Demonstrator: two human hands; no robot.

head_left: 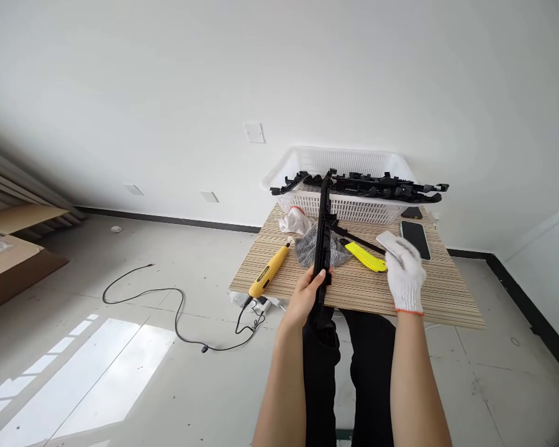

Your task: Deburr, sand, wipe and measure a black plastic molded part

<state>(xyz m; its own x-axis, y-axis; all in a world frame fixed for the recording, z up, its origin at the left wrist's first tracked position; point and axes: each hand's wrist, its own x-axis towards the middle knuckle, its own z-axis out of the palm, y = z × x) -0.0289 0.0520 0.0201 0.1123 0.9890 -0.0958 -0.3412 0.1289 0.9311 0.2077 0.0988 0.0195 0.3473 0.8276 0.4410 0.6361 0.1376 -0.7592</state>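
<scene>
My left hand (306,292), bare, is wrapped around the lower part of a long black plastic trim piece (325,230). The piece stands lengthwise before me, its far end over the basket's front rim. My right hand (404,273) wears a white knit glove with an orange cuff; its fingers are bent over the table's right side. A pale flat piece (386,239) shows at its fingertips. A thin black bar (358,238) runs from the trim piece towards these fingers; whether they grip it is hidden. A yellow utility knife (367,257) lies just left of the glove.
Behind stands a white plastic basket (354,208) with more black trim pieces (386,186) across it. On the wood-grain table (354,288) are a yellow rotary tool (269,271), a grey cloth (306,247), a white glove (295,221) and a phone (415,239). A black cable (181,304) trails on the floor.
</scene>
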